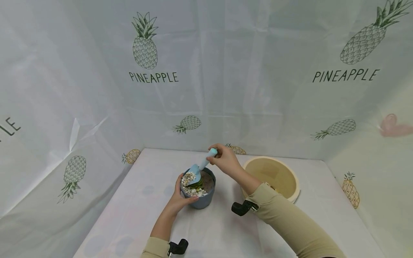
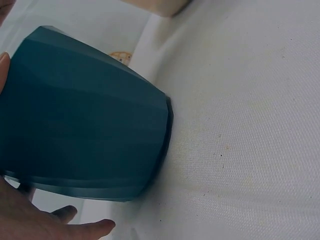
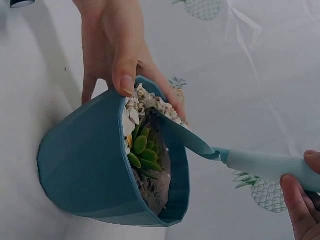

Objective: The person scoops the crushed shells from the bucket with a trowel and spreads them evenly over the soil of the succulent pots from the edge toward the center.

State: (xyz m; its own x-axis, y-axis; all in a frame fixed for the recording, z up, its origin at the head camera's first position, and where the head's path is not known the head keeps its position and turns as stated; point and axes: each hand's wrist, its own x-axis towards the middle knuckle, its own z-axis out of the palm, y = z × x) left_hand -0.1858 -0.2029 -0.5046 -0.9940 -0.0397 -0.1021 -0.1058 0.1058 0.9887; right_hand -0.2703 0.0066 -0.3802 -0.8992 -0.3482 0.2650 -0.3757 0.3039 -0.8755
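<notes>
A blue faceted flower pot [image 1: 202, 202] stands on the table, holding a green succulent [image 3: 146, 152], soil and pale shell-like pebbles [image 3: 134, 110]. My left hand [image 1: 178, 201] grips the pot by its near left side, thumb over the rim. In my right hand [image 1: 224, 159] is the handle of a light blue trowel [image 3: 260, 164], pinched between thumb and fingers. The trowel's blade is tilted down inside the pot, its tip against the pebbles beside the succulent. In the left wrist view, the pot's wall [image 2: 85, 120] fills much of the frame and conceals its contents.
A cream round basin [image 1: 269, 172] stands right of the pot, partly behind the right forearm. White cloth covers the table [image 1: 135, 215]. Curtains printed with pineapples [image 1: 145, 52] hang at the back and sides. Each wrist carries a black camera mount [image 1: 242, 208].
</notes>
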